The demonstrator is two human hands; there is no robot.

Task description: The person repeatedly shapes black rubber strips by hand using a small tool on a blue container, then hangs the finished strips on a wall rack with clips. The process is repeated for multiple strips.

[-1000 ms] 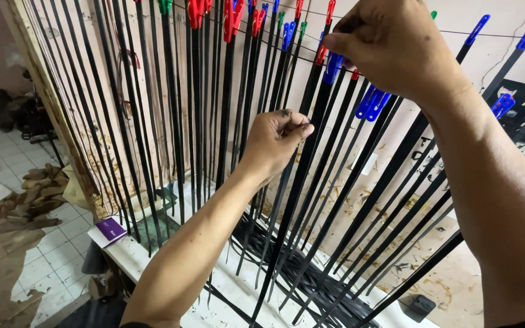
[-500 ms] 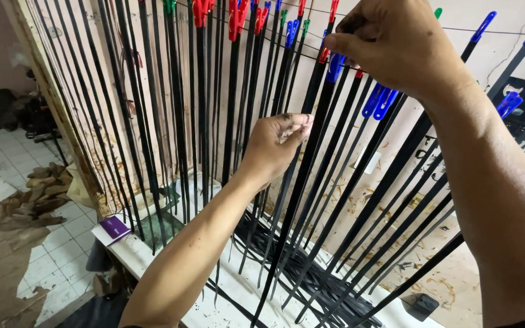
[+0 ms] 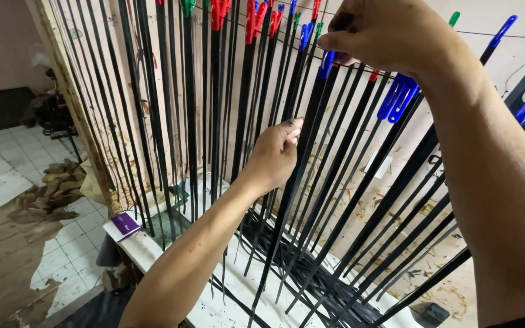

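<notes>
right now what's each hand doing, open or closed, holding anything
Left hand: closed, pinching a black strip.
Right hand: closed on a blue clothespin at the line.

Long black strips [image 3: 293, 188] hanging across the frame look like smooth, slightly glossy plastic or rubber — which one I cannot tell. The blue plastic clothes peg [image 3: 326, 62] at upper centre shines. At lower left, a matt purple paper booklet [image 3: 123, 225] lies on a worn white board [image 3: 153, 255] — rough, stained.
</notes>
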